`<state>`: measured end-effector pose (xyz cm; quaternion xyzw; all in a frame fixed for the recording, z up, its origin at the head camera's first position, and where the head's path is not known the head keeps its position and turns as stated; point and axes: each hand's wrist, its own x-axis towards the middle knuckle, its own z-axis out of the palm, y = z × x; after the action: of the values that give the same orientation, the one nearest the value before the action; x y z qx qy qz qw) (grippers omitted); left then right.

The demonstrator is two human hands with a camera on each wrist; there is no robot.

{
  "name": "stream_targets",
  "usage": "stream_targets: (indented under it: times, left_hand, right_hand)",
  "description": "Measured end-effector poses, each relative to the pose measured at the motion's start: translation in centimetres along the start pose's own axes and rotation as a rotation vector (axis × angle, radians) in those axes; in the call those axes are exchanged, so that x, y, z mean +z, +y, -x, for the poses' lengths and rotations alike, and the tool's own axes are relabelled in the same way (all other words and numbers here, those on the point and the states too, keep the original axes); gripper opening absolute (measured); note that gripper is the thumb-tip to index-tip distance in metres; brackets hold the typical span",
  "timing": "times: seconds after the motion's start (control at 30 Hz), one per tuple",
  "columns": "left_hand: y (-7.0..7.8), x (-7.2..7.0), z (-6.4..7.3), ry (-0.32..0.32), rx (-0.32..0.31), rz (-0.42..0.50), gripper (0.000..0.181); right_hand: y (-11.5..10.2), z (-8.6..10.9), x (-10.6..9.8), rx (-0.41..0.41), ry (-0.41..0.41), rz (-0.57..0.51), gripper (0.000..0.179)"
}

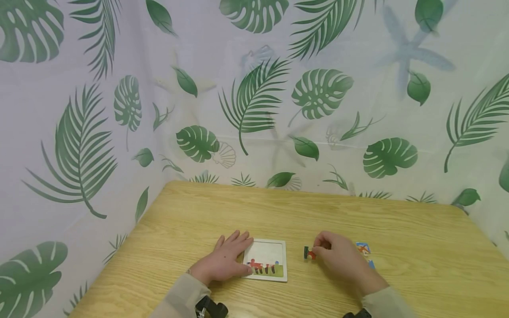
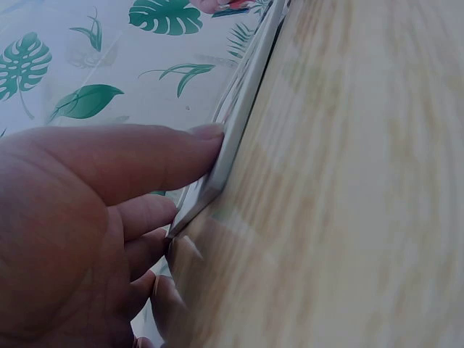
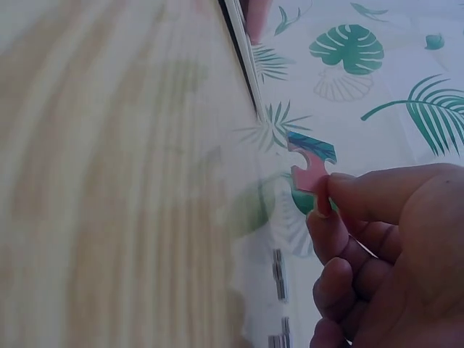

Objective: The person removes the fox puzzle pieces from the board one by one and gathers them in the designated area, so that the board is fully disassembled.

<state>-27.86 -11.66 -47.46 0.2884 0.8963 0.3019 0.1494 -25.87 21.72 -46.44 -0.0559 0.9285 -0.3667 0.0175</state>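
Note:
A jigsaw puzzle tray (image 1: 264,240) with a white rim lies flat on the table, its lower part filled with joined pieces (image 1: 266,268) in red, black and green. My left hand (image 1: 226,261) rests across its left side with the fingers spread, and in the left wrist view the thumb (image 2: 196,145) touches the rim. To the right of the tray, my right hand (image 1: 342,256) pinches a puzzle piece (image 1: 309,253) between thumb and fingertips. That red puzzle piece (image 3: 313,168) with a dark blue end is held above the tabletop in the right wrist view.
Beyond my right hand lie loose puzzle pieces (image 1: 363,248), partly hidden by that hand. They show edge-on as thin pieces (image 3: 280,275) in the right wrist view. A leaf-patterned curtain (image 1: 254,132) hangs behind the wooden table (image 1: 199,207) and along its left side.

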Motion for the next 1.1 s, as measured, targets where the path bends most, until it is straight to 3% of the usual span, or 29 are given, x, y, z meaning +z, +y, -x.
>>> stream_targets:
  times: [0.43,1.1]
  left_hand:
    - [0.0,0.0,-0.1,-0.004,0.003,0.0,0.08]
    - [-0.1,0.1,0.0,-0.002,0.003,0.0,0.079]
  right_hand:
    - [1.6,0.6,-1.9,-0.019,-0.038,0.05,0.008]
    - [2.7,0.7,-2.1,-0.083,-0.047,0.171,0.012]
